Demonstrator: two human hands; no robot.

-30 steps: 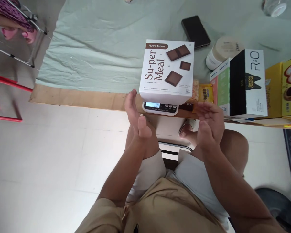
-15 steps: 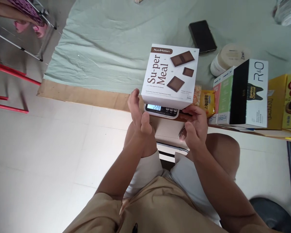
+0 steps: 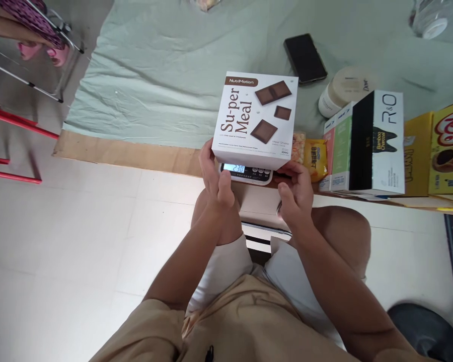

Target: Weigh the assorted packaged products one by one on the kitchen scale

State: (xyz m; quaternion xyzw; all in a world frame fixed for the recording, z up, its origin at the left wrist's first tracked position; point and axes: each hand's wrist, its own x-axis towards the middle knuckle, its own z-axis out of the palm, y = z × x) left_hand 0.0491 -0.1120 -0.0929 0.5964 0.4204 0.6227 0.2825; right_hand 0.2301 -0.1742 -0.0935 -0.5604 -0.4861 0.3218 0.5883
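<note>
Left hand (image 3: 215, 177) and right hand (image 3: 295, 191) cupped half-open against white Su-per Meal box (image 3: 254, 120) on scale (image 3: 246, 173); grip seemingly light. Lift level, evenly, sparing readout.

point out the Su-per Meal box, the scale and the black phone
Su-per Meal box (image 3: 254, 118), head view, middle of its printed top face.
Scale (image 3: 246, 172), head view, front panel beside the lit display.
Black phone (image 3: 305, 58), head view, centre of its dark screen.
</note>
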